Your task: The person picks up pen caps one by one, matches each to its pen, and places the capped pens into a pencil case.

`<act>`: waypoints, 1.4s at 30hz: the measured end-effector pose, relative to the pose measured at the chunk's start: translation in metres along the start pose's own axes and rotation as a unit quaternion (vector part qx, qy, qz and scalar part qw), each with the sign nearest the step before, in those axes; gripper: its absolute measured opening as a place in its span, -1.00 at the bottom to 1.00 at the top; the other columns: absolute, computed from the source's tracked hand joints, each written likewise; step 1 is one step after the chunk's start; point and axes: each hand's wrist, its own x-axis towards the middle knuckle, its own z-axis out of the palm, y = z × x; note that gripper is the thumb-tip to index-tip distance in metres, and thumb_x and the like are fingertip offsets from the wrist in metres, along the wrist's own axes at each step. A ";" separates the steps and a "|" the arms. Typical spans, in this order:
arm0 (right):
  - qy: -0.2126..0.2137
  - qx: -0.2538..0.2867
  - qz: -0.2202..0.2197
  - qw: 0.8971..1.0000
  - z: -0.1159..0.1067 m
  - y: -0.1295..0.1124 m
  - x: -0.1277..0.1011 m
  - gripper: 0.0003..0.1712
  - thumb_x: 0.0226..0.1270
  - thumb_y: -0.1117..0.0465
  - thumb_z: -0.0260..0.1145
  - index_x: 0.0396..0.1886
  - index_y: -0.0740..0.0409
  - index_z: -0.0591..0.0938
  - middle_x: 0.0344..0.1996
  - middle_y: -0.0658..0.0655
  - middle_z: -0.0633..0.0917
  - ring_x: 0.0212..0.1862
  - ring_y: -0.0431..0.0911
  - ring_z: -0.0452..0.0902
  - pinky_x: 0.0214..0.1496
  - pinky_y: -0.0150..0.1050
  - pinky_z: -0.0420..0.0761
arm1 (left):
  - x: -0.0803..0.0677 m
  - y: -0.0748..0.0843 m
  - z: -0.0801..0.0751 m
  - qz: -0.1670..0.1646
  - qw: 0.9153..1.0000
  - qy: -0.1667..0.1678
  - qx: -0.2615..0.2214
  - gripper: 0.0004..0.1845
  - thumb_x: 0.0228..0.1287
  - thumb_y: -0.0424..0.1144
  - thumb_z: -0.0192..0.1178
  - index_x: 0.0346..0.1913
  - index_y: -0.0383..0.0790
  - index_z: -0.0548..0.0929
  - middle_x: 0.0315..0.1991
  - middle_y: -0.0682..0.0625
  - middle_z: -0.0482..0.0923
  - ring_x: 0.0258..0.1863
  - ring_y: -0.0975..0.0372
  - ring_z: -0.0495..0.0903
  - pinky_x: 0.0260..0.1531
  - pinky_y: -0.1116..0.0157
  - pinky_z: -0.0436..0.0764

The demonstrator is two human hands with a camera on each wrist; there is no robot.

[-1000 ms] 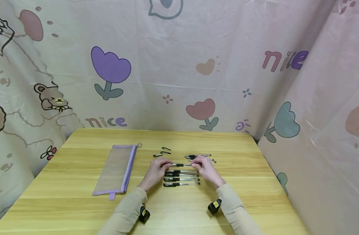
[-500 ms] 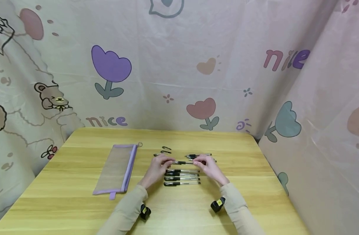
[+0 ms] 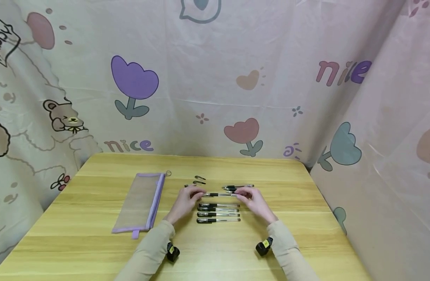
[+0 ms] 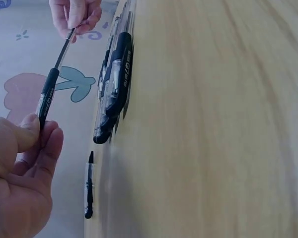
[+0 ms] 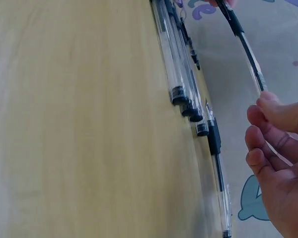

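Pen (image 3: pixel 220 194) held up just above the surface (image 3: pixel 95 242), pinched at both ends: left hand (image 3: pixel 185 203) fingers on the black grip, right hand (image 3: pixel 256 203) fingers on the clear end. Row of pens (image 3: pixel 218 212) lying just nearer, mesh pouch (image 3: pixel 139 203) off left.

A wooden table (image 3: pixel 95 242) stands against pink cartoon-printed curtains (image 3: pixel 207 78).

Two bare hands, left hand (image 3: pixel 186 200) and right hand (image 3: pixel 254 200). Long beige sleeves (image 3: pixel 148 249) down to both wrists, snug cuffs, soft knit look. Small black camera unit (image 3: pixel 173 251) strapped under each wrist, yellow sticker on each. No rings, no watch visible.
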 end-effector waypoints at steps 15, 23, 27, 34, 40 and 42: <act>-0.020 -0.106 0.010 0.994 0.009 0.010 0.008 -0.92 0.27 0.35 0.40 -0.26 0.15 0.75 -0.28 0.06 0.76 -0.27 -0.21 0.53 -0.17 -0.39 0.53 | 0.007 -0.010 0.010 -0.062 0.996 -0.014 0.063 -0.81 0.29 -0.55 0.19 -0.14 -0.33 0.74 -0.14 -0.16 0.75 -0.06 -0.01 0.70 0.09 0.00 0.64; -0.029 -0.125 0.023 0.991 0.010 0.010 0.008 -0.93 0.23 0.35 0.43 -0.34 0.10 0.75 -0.38 -0.02 0.67 -0.36 -0.24 0.41 -0.25 -0.39 0.41 | 0.006 -0.011 0.014 -0.077 0.991 -0.022 0.107 -0.83 0.34 -0.48 0.19 -0.14 -0.26 0.76 -0.13 -0.12 0.76 -0.07 0.02 0.70 0.09 0.00 0.62; -0.033 -0.134 0.026 0.990 0.010 0.009 0.006 -0.91 0.21 0.36 0.43 -0.35 0.08 0.75 -0.40 -0.03 0.66 -0.35 -0.24 0.42 -0.20 -0.35 0.41 | 0.005 -0.008 0.015 -0.072 0.989 -0.015 0.129 -0.84 0.33 -0.46 0.21 -0.16 -0.23 0.76 -0.16 -0.09 0.76 -0.09 0.04 0.69 0.07 0.00 0.61; -0.033 -0.139 0.023 0.990 0.011 0.009 0.004 -0.91 0.20 0.36 0.43 -0.33 0.10 0.76 -0.38 -0.02 0.69 -0.34 -0.25 0.45 -0.20 -0.36 0.44 | 0.003 -0.012 0.018 -0.040 0.986 0.003 0.163 -0.87 0.27 -0.45 0.27 -0.26 -0.20 0.79 -0.22 -0.07 0.78 -0.10 0.01 0.69 0.07 -0.02 0.57; -0.033 -0.138 0.021 0.990 0.011 0.009 0.003 -0.93 0.21 0.33 0.44 -0.32 0.11 0.77 -0.37 0.00 0.71 -0.33 -0.23 0.47 -0.20 -0.35 0.45 | 0.002 -0.013 0.018 -0.034 0.986 0.009 0.165 -0.86 0.27 -0.45 0.27 -0.26 -0.20 0.79 -0.23 -0.06 0.78 -0.10 0.01 0.69 0.06 -0.03 0.57; -0.032 -0.135 0.023 0.990 0.010 0.010 0.003 -0.92 0.22 0.32 0.44 -0.30 0.10 0.77 -0.35 -0.01 0.71 -0.31 -0.23 0.46 -0.17 -0.33 0.44 | 0.003 -0.013 0.018 -0.038 0.986 0.008 0.161 -0.86 0.27 -0.46 0.26 -0.25 -0.21 0.79 -0.21 -0.07 0.78 -0.08 0.00 0.69 0.08 -0.03 0.56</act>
